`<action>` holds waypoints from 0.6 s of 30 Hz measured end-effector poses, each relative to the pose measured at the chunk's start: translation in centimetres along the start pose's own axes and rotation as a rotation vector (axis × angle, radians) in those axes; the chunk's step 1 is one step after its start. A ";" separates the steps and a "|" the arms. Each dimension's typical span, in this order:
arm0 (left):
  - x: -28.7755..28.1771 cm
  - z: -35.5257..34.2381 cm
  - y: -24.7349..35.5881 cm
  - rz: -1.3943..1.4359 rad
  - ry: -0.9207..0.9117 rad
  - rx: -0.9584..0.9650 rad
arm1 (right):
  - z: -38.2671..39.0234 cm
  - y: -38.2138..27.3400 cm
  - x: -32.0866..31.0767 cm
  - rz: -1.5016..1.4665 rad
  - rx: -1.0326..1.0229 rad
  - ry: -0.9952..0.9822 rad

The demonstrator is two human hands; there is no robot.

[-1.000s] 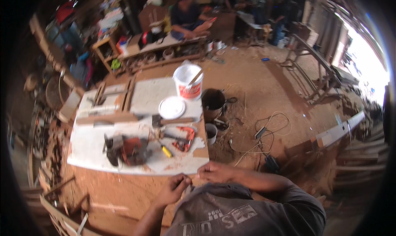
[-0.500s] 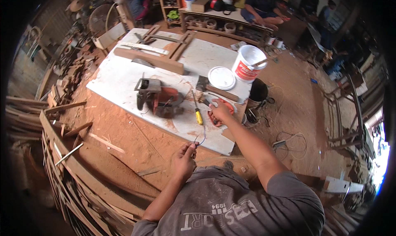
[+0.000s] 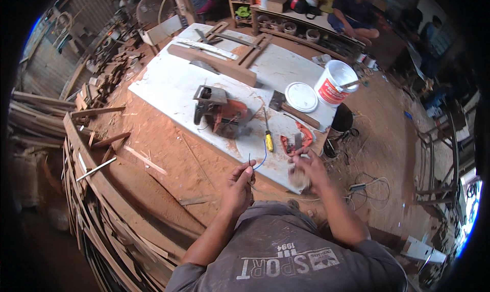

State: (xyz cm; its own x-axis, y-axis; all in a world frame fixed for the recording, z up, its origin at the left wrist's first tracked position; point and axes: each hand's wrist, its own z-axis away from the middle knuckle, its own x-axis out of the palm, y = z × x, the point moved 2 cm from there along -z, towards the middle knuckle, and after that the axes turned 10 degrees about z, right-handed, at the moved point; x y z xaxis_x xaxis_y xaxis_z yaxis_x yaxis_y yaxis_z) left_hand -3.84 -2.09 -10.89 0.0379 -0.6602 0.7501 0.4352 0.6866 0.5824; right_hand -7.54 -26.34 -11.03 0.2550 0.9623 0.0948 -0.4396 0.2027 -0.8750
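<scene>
The two hands are apart at the near edge of the white-topped desk [image 3: 166, 85]. The left hand [image 3: 238, 185] pinches a thin blue wire [image 3: 264, 159] between thumb and fingertips, and the wire curves up to the right, close to the handle of a yellow-handled screwdriver [image 3: 269, 140] lying on the desk. The right hand [image 3: 312, 170] is blurred over the near right corner, its fingers bent; I cannot tell how firmly they close or on what. Just beyond it lies an orange-handled tool [image 3: 307, 137]. Left of the screwdriver rests a circular saw [image 3: 219, 109]. Farther right lie a wooden-handled hammer [image 3: 301, 116] and a round white lid [image 3: 301, 96], with a white bucket [image 3: 333, 84] beside the lid. A wooden beam [image 3: 212, 65] lies on the far left part.
</scene>
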 end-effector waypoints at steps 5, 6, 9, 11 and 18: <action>3.3 -2.4 -3.3 -0.059 -0.110 0.025 | 11.6 -2.8 0.4 -0.066 -0.154 -0.401; 3.9 -2.5 -3.9 -0.074 -0.125 0.031 | 12.8 -3.0 0.6 -0.133 -0.109 -0.417; 6.3 -2.5 -4.7 -0.106 -0.153 -0.033 | 14.6 -2.5 1.0 -0.298 0.001 -0.463; 7.1 -2.4 -5.1 -0.023 -0.202 -0.090 | 15.0 -1.7 1.0 -0.362 0.049 -0.481; 7.3 -2.7 -5.6 -0.129 -0.332 0.050 | 15.6 -1.9 1.3 -0.740 0.178 -0.444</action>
State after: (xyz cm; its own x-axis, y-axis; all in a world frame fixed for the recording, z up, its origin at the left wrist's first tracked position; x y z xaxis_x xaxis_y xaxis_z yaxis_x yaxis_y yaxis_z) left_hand -3.56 -11.60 -9.59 -0.3120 -0.6130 0.7258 0.3722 0.6240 0.6871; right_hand -19.83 -22.64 -1.80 0.1854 0.5466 0.8166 -0.4315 0.7919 -0.4321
